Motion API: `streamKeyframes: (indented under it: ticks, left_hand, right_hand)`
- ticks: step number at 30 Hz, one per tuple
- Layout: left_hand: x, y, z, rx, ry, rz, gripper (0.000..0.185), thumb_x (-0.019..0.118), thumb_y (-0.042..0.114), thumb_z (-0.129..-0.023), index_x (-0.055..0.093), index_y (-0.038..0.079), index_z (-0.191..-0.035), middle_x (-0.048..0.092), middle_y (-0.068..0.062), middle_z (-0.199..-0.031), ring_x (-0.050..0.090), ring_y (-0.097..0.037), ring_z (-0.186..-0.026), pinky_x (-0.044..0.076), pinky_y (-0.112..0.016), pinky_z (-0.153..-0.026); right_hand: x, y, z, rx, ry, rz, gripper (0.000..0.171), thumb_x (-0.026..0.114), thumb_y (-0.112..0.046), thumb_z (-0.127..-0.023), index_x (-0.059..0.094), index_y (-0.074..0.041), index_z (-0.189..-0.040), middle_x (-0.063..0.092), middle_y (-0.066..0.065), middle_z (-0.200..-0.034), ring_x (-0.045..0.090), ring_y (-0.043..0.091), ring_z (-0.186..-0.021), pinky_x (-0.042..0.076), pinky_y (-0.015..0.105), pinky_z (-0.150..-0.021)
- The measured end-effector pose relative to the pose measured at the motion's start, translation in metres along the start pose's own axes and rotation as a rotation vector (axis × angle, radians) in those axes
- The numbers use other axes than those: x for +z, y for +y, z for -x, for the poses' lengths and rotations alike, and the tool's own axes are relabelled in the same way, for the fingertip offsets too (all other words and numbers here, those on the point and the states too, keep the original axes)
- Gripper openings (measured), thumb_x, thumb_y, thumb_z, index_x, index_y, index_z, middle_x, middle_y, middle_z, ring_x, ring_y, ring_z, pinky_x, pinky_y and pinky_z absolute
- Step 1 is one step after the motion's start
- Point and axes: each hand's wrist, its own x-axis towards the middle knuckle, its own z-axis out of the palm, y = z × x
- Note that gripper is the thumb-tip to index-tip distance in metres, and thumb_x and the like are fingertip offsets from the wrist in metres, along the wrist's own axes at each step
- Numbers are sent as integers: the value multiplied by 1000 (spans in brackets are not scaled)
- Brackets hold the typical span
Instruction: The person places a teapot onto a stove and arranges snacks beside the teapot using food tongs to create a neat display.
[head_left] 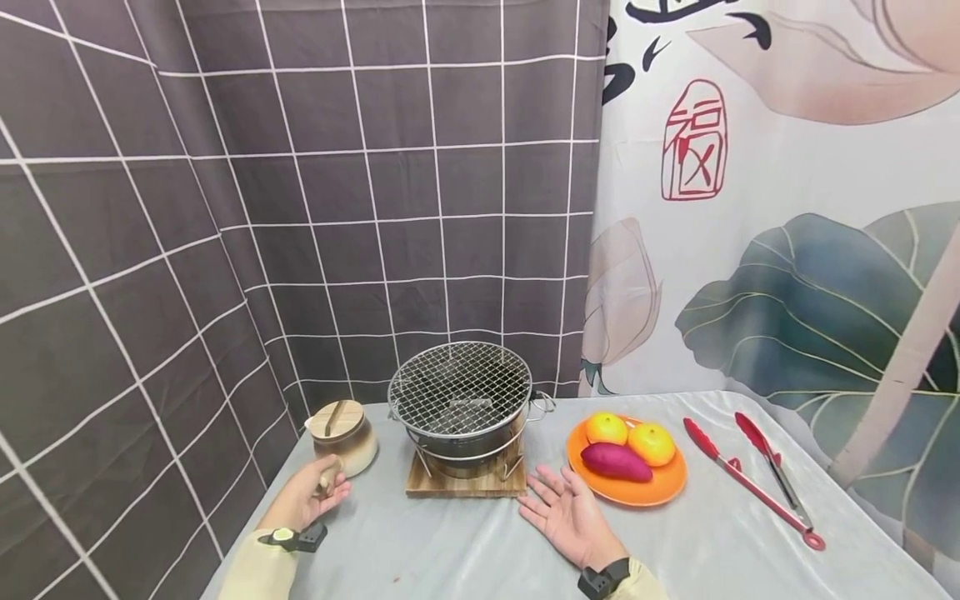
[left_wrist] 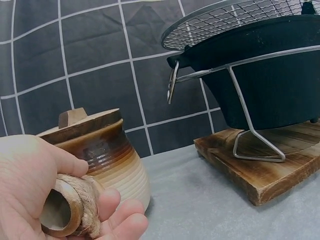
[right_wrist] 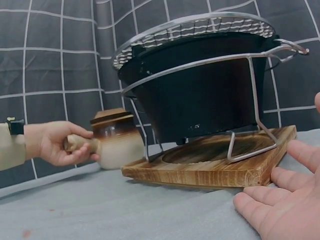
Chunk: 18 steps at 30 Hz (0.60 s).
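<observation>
A brown-and-cream side-handled teapot (head_left: 356, 446) with a wooden lid stands at the table's left. My left hand (head_left: 306, 493) holds its twine-wrapped handle (left_wrist: 82, 205), thumb on top and fingers underneath. My right hand (head_left: 566, 512) lies palm up with fingers spread, holding nothing. Its fingertips come right by the front right corner of a wooden board (right_wrist: 200, 175). On that board stands a round black grill (right_wrist: 195, 90) in a wire stand, topped by a mesh grate (head_left: 461, 383). A grey lump shows beneath the mesh.
Right of the grill, an orange plate (head_left: 637, 497) bears two orange citrus fruits (head_left: 651, 443) and a purple sweet potato (head_left: 615, 461). Red-tipped tongs (head_left: 772, 496) lie spread at the table's right. A dark gridded curtain (head_left: 465, 192) hangs close behind and along the left.
</observation>
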Motion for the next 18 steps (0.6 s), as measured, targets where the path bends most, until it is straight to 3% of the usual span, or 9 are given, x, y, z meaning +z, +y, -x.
streamKeyframes:
  ticks: [8, 13, 18]
  left_hand:
    - [-5, 0, -4, -1, 12, -18, 55, 44, 21, -106, 27, -16, -143, 63, -11, -94, 68, -17, -81, 65, -30, -80]
    - [-6, 0, -1, 15, 20, -41, 58, 43, 21, -106, 25, -19, -144, 63, -11, -93, 69, -16, -81, 65, -28, -79]
    - [-2, 9, 3, 8, 14, -8, 58, 44, 23, -107, 26, -19, -142, 64, -8, -85, 69, -15, -74, 65, -27, -75]
  right_hand:
    - [3, 1, -1, -2, 3, -58, 83, 10, -62, -105, -17, -5, -158, -19, 22, -164, -8, 52, -149, 6, 56, -127]
    - [1, 2, -1, 3, 2, -69, 85, 7, -65, -103, -16, -5, -158, -19, 21, -164, -9, 52, -149, 5, 57, -127]
    - [0, 0, 1, 3, 3, -92, 84, 7, -65, -103, -17, -5, -158, -20, 20, -164, -10, 51, -149, 4, 56, -127]
